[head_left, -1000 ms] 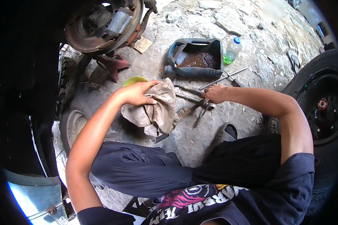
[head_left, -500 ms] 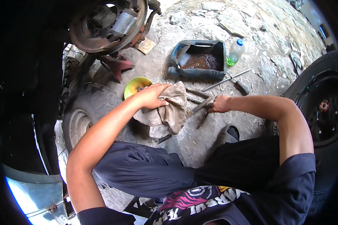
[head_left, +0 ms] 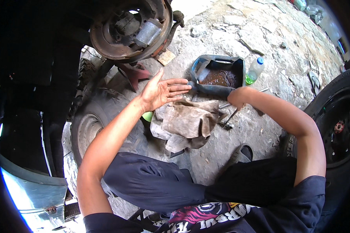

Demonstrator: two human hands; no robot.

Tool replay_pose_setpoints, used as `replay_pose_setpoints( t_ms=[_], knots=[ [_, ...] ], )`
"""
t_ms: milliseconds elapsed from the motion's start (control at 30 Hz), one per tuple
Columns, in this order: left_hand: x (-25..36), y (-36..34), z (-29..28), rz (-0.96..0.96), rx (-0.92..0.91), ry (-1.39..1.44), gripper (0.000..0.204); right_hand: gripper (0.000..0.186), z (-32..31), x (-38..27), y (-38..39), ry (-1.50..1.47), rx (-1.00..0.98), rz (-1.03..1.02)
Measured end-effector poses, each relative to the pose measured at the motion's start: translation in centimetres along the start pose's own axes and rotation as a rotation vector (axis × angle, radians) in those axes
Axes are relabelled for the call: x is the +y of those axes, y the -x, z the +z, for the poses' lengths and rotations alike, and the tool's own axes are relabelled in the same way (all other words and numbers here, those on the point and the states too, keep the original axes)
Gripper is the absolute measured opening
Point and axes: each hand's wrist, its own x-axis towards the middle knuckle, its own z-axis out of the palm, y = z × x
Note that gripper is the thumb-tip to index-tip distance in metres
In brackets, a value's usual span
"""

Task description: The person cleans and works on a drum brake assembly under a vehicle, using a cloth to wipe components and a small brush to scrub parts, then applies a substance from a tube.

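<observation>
My left hand (head_left: pixel 164 91) is open, palm showing and fingers stretched out, above the crumpled, stained rag (head_left: pixel 186 120) and holding nothing. The rag lies spread beside the green bowl (head_left: pixel 147 116), of which only a small edge shows. Over the near right corner of the cut-open jug, my right hand (head_left: pixel 239 97) is curled with its fingers turned down and mostly hidden. A thin dark rod (head_left: pixel 231 117) runs down from beneath it; what the fingers grip is not clear. Metal tools (head_left: pixel 226 125) lie by the rag's right edge, partly covered.
The cut-open jug (head_left: pixel 212 89) holds dark brown liquid. Beside it stands a clear bottle (head_left: pixel 254 70) with green liquid. A rusty wheel hub (head_left: pixel 132 29) overhangs at upper left, near a red stand (head_left: pixel 135 75). Tyres lie left (head_left: pixel 116 112) and right (head_left: pixel 319 108).
My left hand has let go of the rag and risen open above it. The rag has spread rightward over the tools. My right hand has moved farther away, toward the jug. The whole view has shifted slightly.
</observation>
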Motion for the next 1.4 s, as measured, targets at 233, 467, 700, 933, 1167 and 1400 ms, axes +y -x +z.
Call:
replay_pose_setpoints(
  t_ms=[233,467,700,933,1167,1400],
  knots=[
    [2.9,1.5,2.4,0.09,0.071,-0.153,0.088,0.017,-13.0,-1.7,14.8,-0.141,0.248,0.261],
    [6.7,4.7,6.3,0.331,0.212,-0.707,0.049,0.022,-16.9,-3.0,23.2,-0.101,1.138,0.252],
    [9.9,5.0,6.1,1.104,0.84,-1.307,0.026,0.031,-16.2,-9.3,20.0,-0.489,1.426,0.099],
    [13.8,-0.2,2.5,1.261,0.903,-1.944,0.046,0.061,-15.0,-9.7,13.6,-0.512,1.515,-0.044],
    [12.5,-2.0,1.4,1.202,0.963,-1.908,0.042,0.067,-17.0,-11.1,11.9,-0.5,1.535,-0.138],
    [12.2,-1.9,1.3,1.161,0.994,-1.892,0.041,0.07,-15.0,-14.7,9.3,-0.517,1.458,-0.207]
  ],
)
